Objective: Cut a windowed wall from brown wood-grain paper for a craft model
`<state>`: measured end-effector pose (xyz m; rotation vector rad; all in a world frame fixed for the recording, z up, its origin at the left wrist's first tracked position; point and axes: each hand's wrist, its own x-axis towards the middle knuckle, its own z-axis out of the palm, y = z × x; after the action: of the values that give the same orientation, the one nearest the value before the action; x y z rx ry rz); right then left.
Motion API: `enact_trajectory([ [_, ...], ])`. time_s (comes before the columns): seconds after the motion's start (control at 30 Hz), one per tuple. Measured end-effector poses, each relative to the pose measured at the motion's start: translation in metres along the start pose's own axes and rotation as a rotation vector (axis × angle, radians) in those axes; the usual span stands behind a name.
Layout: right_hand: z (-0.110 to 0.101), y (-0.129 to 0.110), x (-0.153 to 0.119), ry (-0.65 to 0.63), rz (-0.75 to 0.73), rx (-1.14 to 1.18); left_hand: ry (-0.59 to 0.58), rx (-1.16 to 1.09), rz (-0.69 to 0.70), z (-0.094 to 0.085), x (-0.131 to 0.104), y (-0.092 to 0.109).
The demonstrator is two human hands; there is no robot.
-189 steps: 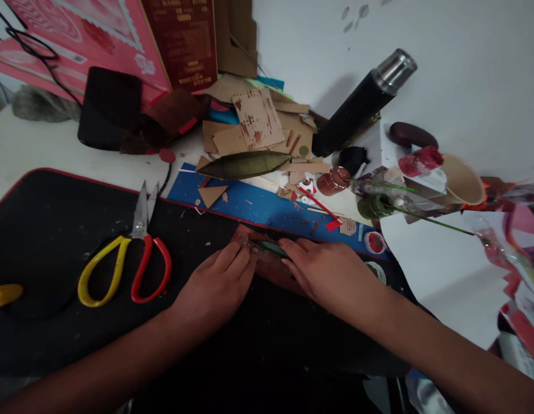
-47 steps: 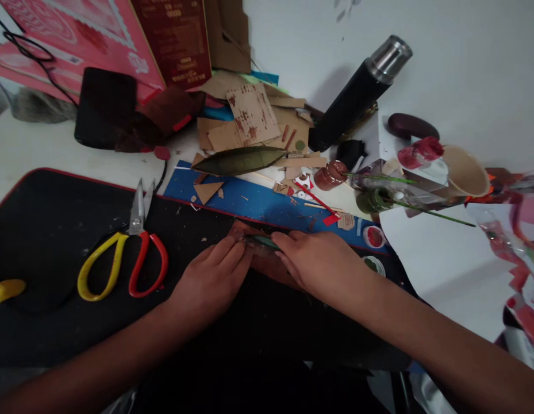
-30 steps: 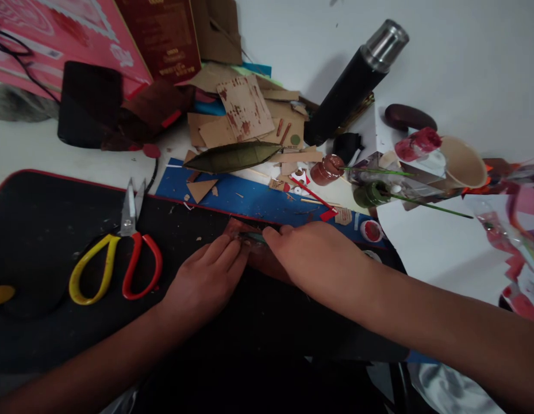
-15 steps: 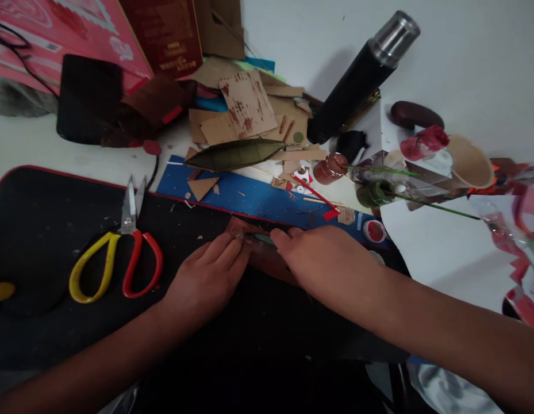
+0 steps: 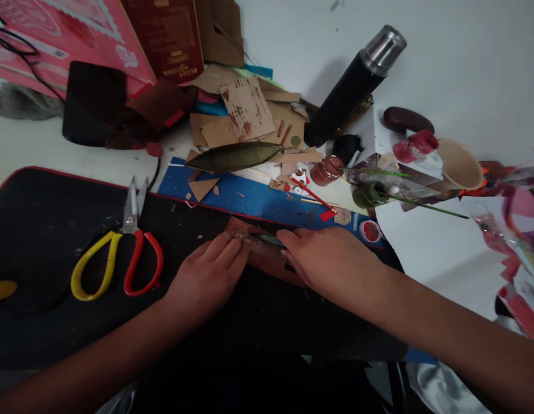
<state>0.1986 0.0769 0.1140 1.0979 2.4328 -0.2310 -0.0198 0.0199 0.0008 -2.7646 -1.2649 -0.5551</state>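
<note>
Pressed down with its fingers bent together, my left hand (image 5: 210,270) grips the left end of a brown painted sheet (image 5: 271,265) on the black mat (image 5: 232,345). A see-through strip seems to lie along this sheet, partly under those fingers. My right hand (image 5: 327,253) is closed around a slim green tool (image 5: 269,238), whose tip points left toward my left hand. Fingers hide most of the tool, so its exact kind does not show. Left of my hands lie scissors (image 5: 131,221) with one yellow and one red handle, blades partly apart.
Behind the hands are cardboard scraps (image 5: 247,109), a green leaf-shaped piece (image 5: 234,156) and a blue strip (image 5: 236,192). A black thermos (image 5: 344,95) stands at the back. Brown (image 5: 326,171) and green (image 5: 370,195) paint jars, a red paint pot (image 5: 371,231) and white paper (image 5: 417,247) are to the right.
My right hand has shifted slightly right along the brown sheet with the green tool, and more of the sheet shows. My left hand stays in place. The camera view has shifted a little.
</note>
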Motion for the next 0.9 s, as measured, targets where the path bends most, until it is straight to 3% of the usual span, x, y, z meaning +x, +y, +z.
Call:
enact_trajectory([
  [0.23,0.0013,0.0070,-0.0102,0.042,0.019,0.014,0.006,0.005,0.008,-0.0008,0.0003,-0.0002],
  [0.9,0.0091,0.0049,-0.0058,0.039,0.008,0.041,-0.003,-0.002,-0.006,0.0005,-0.0014,-0.0008],
])
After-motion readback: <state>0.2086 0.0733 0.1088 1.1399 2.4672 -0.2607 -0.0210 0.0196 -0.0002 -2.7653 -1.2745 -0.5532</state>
